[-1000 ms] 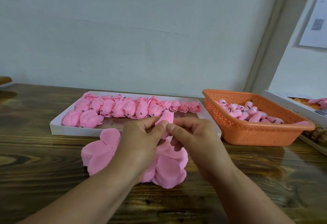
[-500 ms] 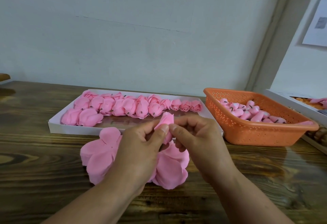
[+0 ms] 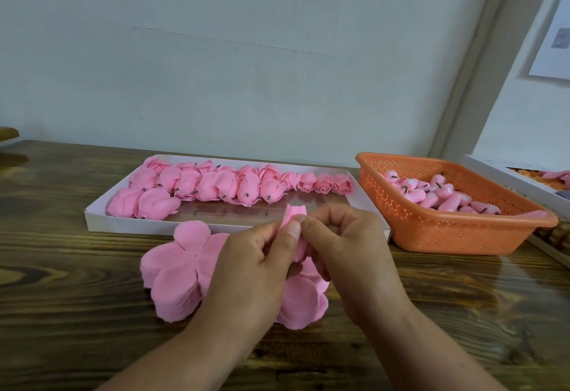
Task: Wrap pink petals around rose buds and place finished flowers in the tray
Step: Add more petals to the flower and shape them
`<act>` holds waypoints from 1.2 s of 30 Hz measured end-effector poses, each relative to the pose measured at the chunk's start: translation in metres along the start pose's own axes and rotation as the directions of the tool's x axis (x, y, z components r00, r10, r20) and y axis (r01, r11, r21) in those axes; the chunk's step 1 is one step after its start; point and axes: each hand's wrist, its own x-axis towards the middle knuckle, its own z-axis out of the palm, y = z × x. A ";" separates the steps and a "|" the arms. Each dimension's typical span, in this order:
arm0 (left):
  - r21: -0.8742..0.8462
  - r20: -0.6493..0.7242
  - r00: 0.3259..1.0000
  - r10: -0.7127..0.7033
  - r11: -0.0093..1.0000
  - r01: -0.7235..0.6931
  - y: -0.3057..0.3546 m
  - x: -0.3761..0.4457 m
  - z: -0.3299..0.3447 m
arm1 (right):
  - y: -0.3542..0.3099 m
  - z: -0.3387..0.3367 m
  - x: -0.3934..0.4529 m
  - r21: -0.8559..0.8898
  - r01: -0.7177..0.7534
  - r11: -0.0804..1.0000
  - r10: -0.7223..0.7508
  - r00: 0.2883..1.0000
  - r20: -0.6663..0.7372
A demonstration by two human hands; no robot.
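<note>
Both hands, the left hand (image 3: 256, 270) and right hand (image 3: 345, 245), pinch a half-wrapped rose bud (image 3: 294, 216) above the petal stack (image 3: 182, 270), while beyond them the tray (image 3: 92, 221) is about half filled and, to their right, the basket (image 3: 456, 236) holds many unwrapped buds.

One head-worn view looks forward and down — close over the hands' shared pinch, tray (image 3: 92, 223) beyond it, wall behind.

No readable text, even on the wall paper (image 3: 555, 38)
</note>
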 end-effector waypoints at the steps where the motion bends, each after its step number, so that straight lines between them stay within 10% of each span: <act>1: -0.035 0.002 0.998 -0.055 0.998 0.055 0.001 0.000 0.000 | 0.001 0.000 0.000 -0.028 -0.006 1.000 0.005 1.000 -0.018; 11: -0.409 0.189 0.937 -0.294 0.844 0.348 0.014 0.003 -0.008 | 0.003 -0.001 0.001 -0.014 -0.085 0.996 0.085 0.996 -0.024; 36: -0.394 0.151 0.915 -0.375 0.826 0.404 0.013 0.004 -0.007 | 0.005 0.000 0.002 -0.024 -0.128 0.991 0.128 0.992 -0.021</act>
